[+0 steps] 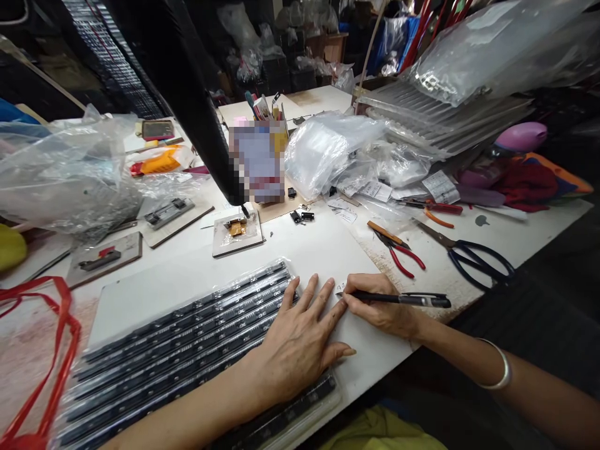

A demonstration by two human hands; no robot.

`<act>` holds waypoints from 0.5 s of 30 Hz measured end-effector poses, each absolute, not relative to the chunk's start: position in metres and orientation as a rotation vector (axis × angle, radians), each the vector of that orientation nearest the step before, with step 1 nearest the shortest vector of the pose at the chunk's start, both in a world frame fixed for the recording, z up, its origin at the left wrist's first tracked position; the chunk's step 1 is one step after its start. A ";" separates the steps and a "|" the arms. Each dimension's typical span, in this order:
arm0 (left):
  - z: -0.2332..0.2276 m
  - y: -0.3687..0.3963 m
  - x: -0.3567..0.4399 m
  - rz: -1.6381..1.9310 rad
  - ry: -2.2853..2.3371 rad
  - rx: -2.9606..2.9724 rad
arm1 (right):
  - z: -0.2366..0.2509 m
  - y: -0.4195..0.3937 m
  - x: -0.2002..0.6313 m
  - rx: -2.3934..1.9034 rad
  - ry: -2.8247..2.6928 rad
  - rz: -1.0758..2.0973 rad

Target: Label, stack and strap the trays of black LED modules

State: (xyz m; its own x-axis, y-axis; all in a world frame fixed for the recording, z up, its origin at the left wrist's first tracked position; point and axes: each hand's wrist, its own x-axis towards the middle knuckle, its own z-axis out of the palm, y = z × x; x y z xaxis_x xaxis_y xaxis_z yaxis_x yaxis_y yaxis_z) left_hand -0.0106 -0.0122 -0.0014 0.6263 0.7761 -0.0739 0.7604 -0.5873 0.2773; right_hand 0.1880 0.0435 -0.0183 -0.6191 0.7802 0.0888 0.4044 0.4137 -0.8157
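Observation:
My left hand (300, 344) lies flat, fingers spread, on the right end of a clear plastic pack of long black strips (178, 350) and on the white sheet (323, 250) beside it. My right hand (379, 306) grips a black pen (403, 299), its tip touching the white sheet just right of my left fingertips, where small marks show. A silver bangle (499, 369) sits on my right wrist.
Red-handled pliers (398, 250), black-handled scissors (469, 253) and orange-handled cutters (434, 209) lie to the right. Small jigs on boards (237, 231) (103, 256) sit behind the pack. Plastic bags (328, 147) (65, 175), a dark slanted arm (197, 94) and red strapping (51, 350) crowd the table.

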 end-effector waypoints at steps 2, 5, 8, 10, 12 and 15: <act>-0.001 -0.012 -0.011 0.071 1.242 2.565 | -0.019 0.043 0.188 -0.989 -2.226 1.075; 0.000 -0.012 -0.011 0.073 1.247 2.572 | -0.019 0.043 0.188 -0.981 -2.237 1.076; 0.000 -0.012 -0.011 0.086 1.254 2.588 | -0.018 0.044 0.188 -1.002 -2.228 1.083; -0.001 -0.012 -0.011 0.088 1.253 2.590 | -0.017 0.044 0.189 -1.029 -2.193 1.114; -0.002 -0.012 -0.011 0.095 1.251 2.582 | -0.016 0.044 0.190 -1.047 -2.155 1.139; -0.003 -0.012 -0.012 0.109 1.240 2.560 | -0.015 0.044 0.190 -1.041 -2.159 1.120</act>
State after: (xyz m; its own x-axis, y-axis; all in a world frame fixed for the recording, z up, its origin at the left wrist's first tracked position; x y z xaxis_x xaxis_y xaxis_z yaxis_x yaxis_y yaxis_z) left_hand -0.0122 -0.0117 -0.0029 0.6259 0.7777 -0.0589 0.7554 -0.5857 0.2940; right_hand 0.1904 0.0435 -0.0154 -0.5887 0.8048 0.0754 0.4020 0.3725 -0.8364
